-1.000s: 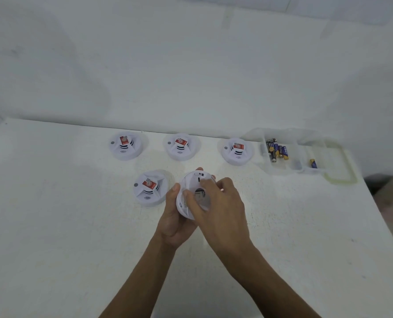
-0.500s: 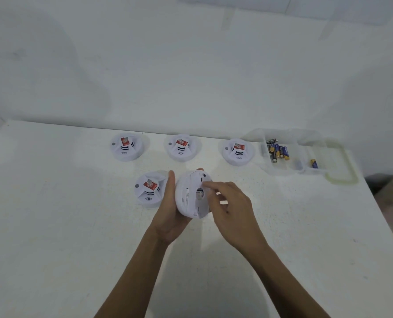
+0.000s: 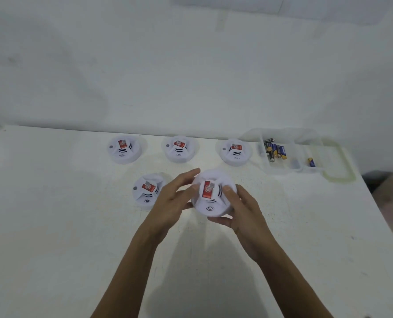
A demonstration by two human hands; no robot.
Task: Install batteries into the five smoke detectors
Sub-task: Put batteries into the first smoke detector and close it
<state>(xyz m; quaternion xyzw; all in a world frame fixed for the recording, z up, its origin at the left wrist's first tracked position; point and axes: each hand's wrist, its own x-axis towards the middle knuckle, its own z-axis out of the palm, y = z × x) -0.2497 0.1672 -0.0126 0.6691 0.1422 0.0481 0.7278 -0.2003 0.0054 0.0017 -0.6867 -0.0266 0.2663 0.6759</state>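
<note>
While right hand (image 3: 246,212) grips smoke detector (image 3: 211,203) face-up | left hand (image 3: 170,203) flat, uncurled, against its side

The smoke detector (image 3: 210,196) at centre is blurred, its underside hidden behind the left hand (image 3: 172,203) and right hand (image 3: 243,212). Both forearms run off the bottom edge. Labels on the batteries (image 3: 274,151), right, are unreadably small.

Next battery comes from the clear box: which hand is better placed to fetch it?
Right, probably. The clear box sits right of the held smoke detector, nearer the right hand; the left hand would have to cross over the detector.
</note>
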